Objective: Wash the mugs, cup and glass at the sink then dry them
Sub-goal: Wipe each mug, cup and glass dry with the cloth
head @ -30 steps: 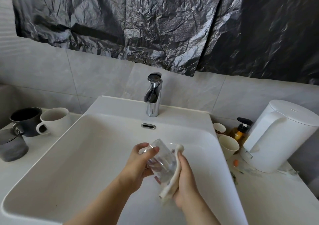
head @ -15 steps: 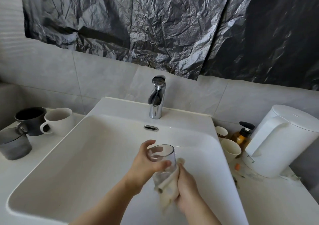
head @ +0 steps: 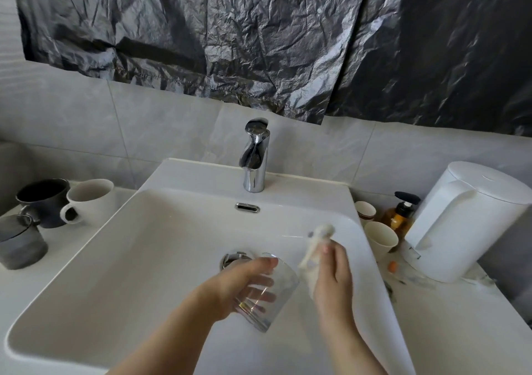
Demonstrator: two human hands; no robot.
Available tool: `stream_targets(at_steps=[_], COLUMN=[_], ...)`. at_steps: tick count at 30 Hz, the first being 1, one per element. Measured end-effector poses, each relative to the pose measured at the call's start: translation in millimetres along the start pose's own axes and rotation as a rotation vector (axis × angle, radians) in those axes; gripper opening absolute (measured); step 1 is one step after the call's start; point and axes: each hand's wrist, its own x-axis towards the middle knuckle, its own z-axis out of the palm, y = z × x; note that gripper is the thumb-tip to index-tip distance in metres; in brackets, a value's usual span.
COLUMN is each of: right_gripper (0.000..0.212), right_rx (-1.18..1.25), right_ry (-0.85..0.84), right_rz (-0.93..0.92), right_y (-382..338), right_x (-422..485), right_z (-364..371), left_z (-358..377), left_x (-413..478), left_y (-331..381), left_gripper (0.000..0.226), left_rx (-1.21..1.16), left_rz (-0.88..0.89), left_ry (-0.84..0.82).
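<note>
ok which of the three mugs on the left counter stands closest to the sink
The white ceramic mug, right beside the white sink at its left rim. The black ceramic mug stands left of it, the smoky grey mug further left again.

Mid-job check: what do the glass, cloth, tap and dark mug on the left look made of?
The glass in the left hand: clear smooth glass, fingers show through. The cloth in the right hand: likely soft white fabric, bunched folds. The tap: polished metal, probably chromed, mirror reflections. The dark mug: probably glazed ceramic, opaque dark wall.

Clear glass (head: 266, 294), polished chrome tap (head: 254, 158) (mirror-bright), glossy white sink (head: 121, 259).
</note>
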Motion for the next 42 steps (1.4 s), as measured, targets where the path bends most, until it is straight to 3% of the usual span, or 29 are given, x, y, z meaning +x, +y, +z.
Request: stream_targets(at_steps=[4,7,12,14,17,19,22,25,29,31,34,38,40,42], right_gripper=[0.051,0.054,0.016,0.008,0.005,0.012,0.016,0.052,0.047,0.043,0.056,0.073,0.083,0.080], right_rx=[-0.061,-0.048,-0.239,-0.128,0.012,-0.023,-0.076,0.094,0.180,0.111,-0.107,-0.562,-0.645,-0.662], right_ry=[-0.590,-0.781,-0.928,-0.877,-0.617,-0.479,-0.509,-0.508,-0.505,-0.611,-0.795,-0.802,-0.820,-0.801], right_rz=[0.071,0.128,0.155,0.187,0.193,0.169,0.175,0.273,0.223,0.152,0.017,-0.094,-0.148,-0.151], right_y=[13.8,13.2,11.5,6.0,1.3,2.3,1.8,5.1,7.4,6.9,12.3,16.2,11.7,5.8], right_x=[-7.9,-8.5,-15.5,-17.1,-12.8,-10.4,-14.0,-14.4,-10.3,-13.1,-18.2,-18.6,-23.0,-26.0], right_z=[-3.4,-6.3,-8.8,-8.7,-8.4,-8.1,-5.2,-3.5,-5.9,-5.9,-4.0,-0.4,2.6,5.2], left_z=[-1.7,-8.2,-9.8,-11.1,-12.4,-6.4,3.7,2.6,-5.1,-4.4,-1.7,-0.4,1.5,3.7], left_x=[0.0,-4.4,-8.7,-7.7,-8.7,-10.5,-8.2,-4.1,0.7,1.5,-2.7,-6.2,-6.6,-10.1], left_y=[1.5,4.1,4.4,6.7,11.9,10.8,2.5,3.7,4.2,3.6,6.4,6.6,5.0,6.6], left_gripper=[0.059,0.039,0.021,0.026,0.028,0.029,0.028,0.036,0.041,0.041,0.038,0.049,0.049,0.040], left_rx=[0.060,0.112,0.237,0.104,-0.164,-0.163,-0.051,-0.036,-0.119,-0.141,-0.159,-0.005,0.079,0.133], left_rz=[0.037,0.083,0.031,-0.001,0.018,0.063,0.081,0.052,-0.019,-0.032,-0.066,-0.067,-0.036,0.046], left_ry=[0.005,-0.044,-0.152,-0.117,-0.023,-0.023,0.049,0.146,0.221,0.222,0.246,0.283,0.261,0.257])
